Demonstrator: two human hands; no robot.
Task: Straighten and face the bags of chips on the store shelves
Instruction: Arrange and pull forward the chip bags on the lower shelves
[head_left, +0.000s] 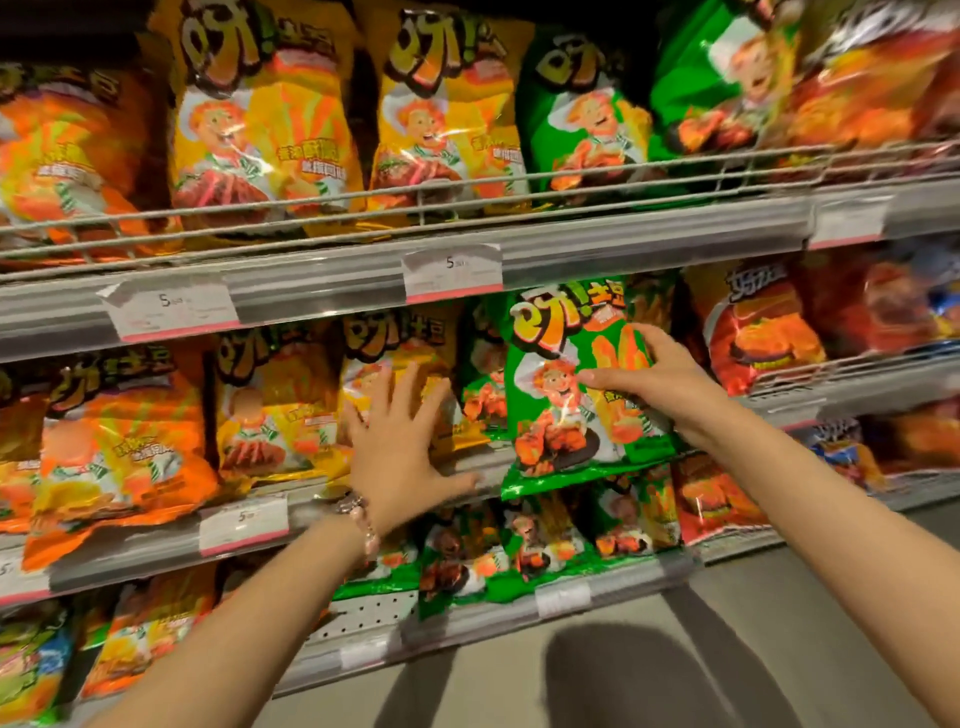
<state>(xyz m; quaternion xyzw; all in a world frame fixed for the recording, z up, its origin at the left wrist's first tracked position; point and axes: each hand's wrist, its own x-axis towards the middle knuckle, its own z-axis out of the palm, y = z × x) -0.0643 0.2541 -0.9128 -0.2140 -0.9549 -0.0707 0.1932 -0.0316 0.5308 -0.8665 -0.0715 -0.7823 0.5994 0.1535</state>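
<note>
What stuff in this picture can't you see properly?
- Small print on the price tags: too small and blurred in the head view.
- Yellow bag: its lower front is covered by the left hand.
- Green bag: its right edge is hidden under the right hand.
- Bags behind that green bag: mostly blocked by it.
- Top-shelf bags: tops cut off by the picture's edge.

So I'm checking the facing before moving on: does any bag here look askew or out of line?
Yes. The green bag on the middle shelf, gripped by the right hand, sits tilted and hangs over the shelf edge. Far left, an orange bag leans and droops past its shelf lip. The left hand lies flat against a yellow bag.
</note>
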